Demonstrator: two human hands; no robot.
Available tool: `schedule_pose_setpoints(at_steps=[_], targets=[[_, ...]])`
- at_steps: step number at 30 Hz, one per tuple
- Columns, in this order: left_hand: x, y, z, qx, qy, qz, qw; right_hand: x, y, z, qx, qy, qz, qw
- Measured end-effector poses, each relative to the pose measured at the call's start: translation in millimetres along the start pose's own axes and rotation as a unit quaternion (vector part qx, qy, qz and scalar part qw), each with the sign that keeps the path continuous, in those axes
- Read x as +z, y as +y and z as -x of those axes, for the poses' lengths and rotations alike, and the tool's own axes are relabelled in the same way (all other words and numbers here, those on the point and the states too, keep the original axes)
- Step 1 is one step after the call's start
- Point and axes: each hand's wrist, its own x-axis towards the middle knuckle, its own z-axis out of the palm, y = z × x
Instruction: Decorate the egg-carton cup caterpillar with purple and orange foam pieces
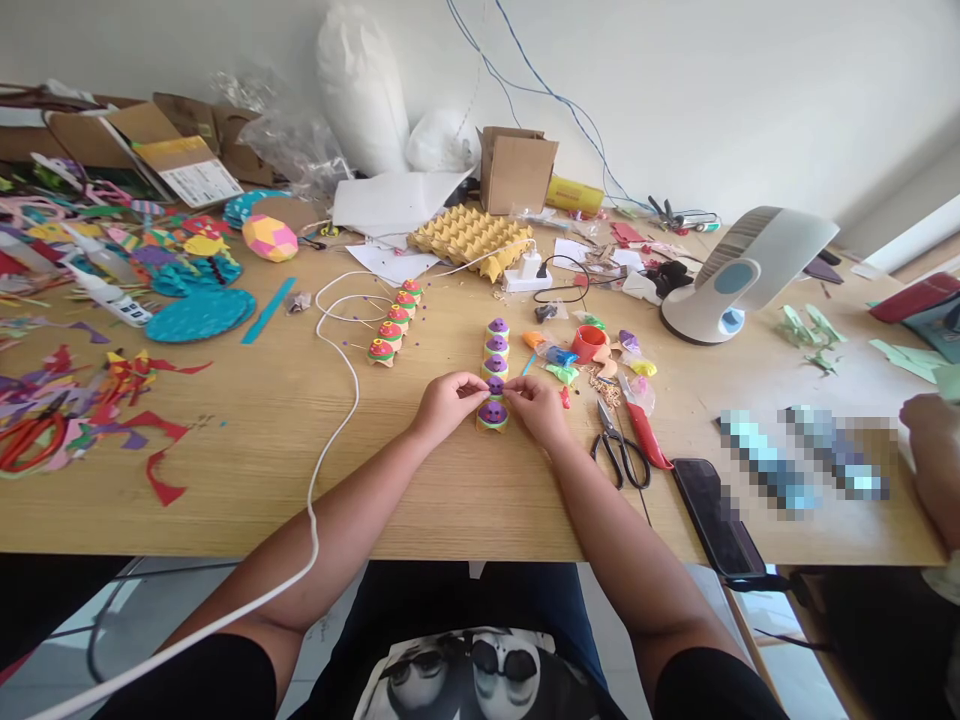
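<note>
My left hand and my right hand meet at the middle of the wooden table. Both pinch the nearest piece of a purple craft caterpillar, a row of round purple-topped segments with green and yellow rims. The fingertips of both hands close on the small segment just above the front one. A second caterpillar with red and green segments lies to the left, untouched.
Black scissors and a red-handled cutter lie right of my hands, a phone at the table edge. A white cable runs left. Paper scraps cover the left side; a fan stands right. Another person's hand is at far right.
</note>
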Motion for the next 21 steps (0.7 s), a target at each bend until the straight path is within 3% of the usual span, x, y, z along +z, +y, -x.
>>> schedule_pose_setpoints(at_steps=[21], targets=[[5.1,-5.2,-5.1,0.017,0.019,-0.023,0.999,4.2,2.2,-1.5,0.017,-0.006,-0.045,0.999]])
